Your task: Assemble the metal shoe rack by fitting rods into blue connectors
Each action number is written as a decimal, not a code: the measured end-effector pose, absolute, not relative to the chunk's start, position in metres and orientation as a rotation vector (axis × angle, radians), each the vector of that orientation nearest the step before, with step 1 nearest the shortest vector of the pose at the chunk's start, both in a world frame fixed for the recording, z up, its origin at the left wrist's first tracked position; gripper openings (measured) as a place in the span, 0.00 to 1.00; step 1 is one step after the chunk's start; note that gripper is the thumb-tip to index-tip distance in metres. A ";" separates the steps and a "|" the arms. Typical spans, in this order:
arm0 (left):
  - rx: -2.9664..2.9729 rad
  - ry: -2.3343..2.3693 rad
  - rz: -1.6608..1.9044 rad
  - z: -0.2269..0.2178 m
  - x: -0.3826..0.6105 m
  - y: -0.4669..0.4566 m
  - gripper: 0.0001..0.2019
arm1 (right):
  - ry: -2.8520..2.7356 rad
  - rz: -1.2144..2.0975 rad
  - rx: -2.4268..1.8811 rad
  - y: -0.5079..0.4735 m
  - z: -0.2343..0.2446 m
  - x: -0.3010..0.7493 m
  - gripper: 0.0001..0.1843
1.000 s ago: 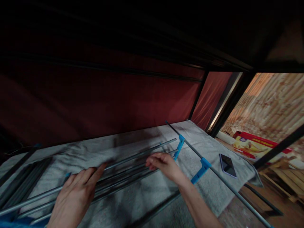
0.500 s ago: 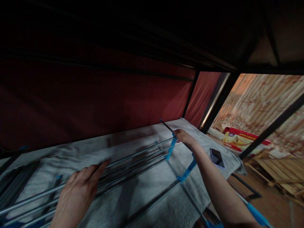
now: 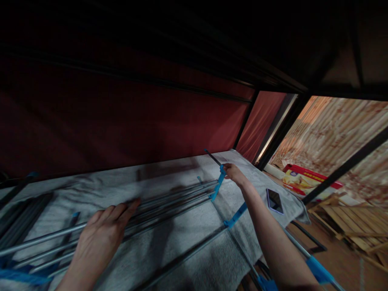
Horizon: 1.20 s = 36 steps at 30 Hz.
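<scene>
A rack of grey metal tubes [image 3: 178,197] with blue plastic brackets lies on a grey cloth in front of me. My left hand [image 3: 104,230] lies over the tubes at left, its fingers bent around the upper one and partly hidden behind it. At the far right end of those tubes, my right hand [image 3: 233,173] grips the top of a blue bracket [image 3: 217,186]. A dark upright with a blue tip sticks out beyond that hand. Closer to me, a second blue bracket [image 3: 236,217] joins a lower tube [image 3: 194,248] to a side bar.
A phone [image 3: 275,201] lies on the grey cloth [image 3: 133,178] right of my right arm. Loose dark tubes [image 3: 22,218] rest at far left. Red sheeting [image 3: 121,125] closes the back. A red and yellow box [image 3: 309,180] and a wooden pallet [image 3: 354,222] are beyond the table.
The view has shifted slightly. The tubes' right ends now sit lower along the bracket, below my right hand. A blue bracket has come into view at lower left. Both hands keep their places.
</scene>
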<state>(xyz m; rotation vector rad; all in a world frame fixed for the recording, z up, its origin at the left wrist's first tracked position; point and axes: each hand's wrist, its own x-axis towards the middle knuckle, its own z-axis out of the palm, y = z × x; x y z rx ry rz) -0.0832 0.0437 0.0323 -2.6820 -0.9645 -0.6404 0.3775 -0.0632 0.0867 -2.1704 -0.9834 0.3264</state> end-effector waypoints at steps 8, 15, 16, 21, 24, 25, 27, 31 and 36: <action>-2.671 -0.943 -0.721 0.036 -0.082 0.044 0.28 | -0.961 0.284 -2.227 -0.062 0.086 0.376 0.19; -2.686 -0.970 -0.703 0.038 -0.083 0.040 0.29 | -0.984 0.247 -2.260 -0.062 0.086 0.376 0.21; -2.693 -0.974 -0.708 0.038 -0.082 0.040 0.29 | -0.985 0.244 -2.259 -0.062 0.085 0.376 0.21; -2.684 -0.986 -0.737 0.038 -0.082 0.042 0.28 | -0.993 0.235 -2.243 -0.061 0.080 0.379 0.21; -2.677 -0.990 -0.719 0.037 -0.084 0.043 0.27 | -0.995 0.239 -2.224 -0.061 0.077 0.380 0.21; -2.678 -0.990 -0.713 0.036 -0.084 0.044 0.27 | -0.994 0.239 -2.218 -0.061 0.077 0.381 0.20; -2.686 -0.994 -0.712 0.033 -0.086 0.047 0.28 | -0.994 0.238 -2.203 -0.061 0.076 0.381 0.20; -2.707 -1.005 -0.730 0.029 -0.086 0.052 0.28 | -1.007 0.252 -2.170 -0.064 0.077 0.382 0.18; -2.730 -1.028 -0.697 0.036 -0.084 0.052 0.27 | -1.023 0.274 -2.130 -0.065 0.078 0.382 0.19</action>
